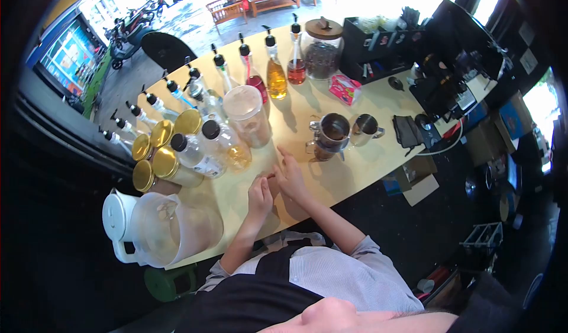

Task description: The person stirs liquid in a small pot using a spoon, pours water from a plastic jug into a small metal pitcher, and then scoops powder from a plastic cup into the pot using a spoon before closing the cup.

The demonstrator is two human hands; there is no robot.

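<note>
My left hand (260, 198) rests low over the table's near side, its fingers curled in. Whether it holds anything is hidden. Beside it, fingertips almost touching it, is my right hand (290, 178), with the index finger stretched forward and nothing visible in it. Ahead of my right hand stands a clear plastic tub (247, 117) with a pale lid. To the right are a glass mug of dark liquid (333, 128) and another glass mug (362, 132). Left of my hands stand clear bottles with black caps (204, 161) and gold-lidded jars (166, 162).
Pump bottles (276, 75) line the table's far edge, beside a wooden-lidded jar (322, 55) and a pink packet (345, 89). A clear pitcher (155, 229) and a white jug (119, 217) stand at the near left corner. A dark cloth (407, 131) lies right.
</note>
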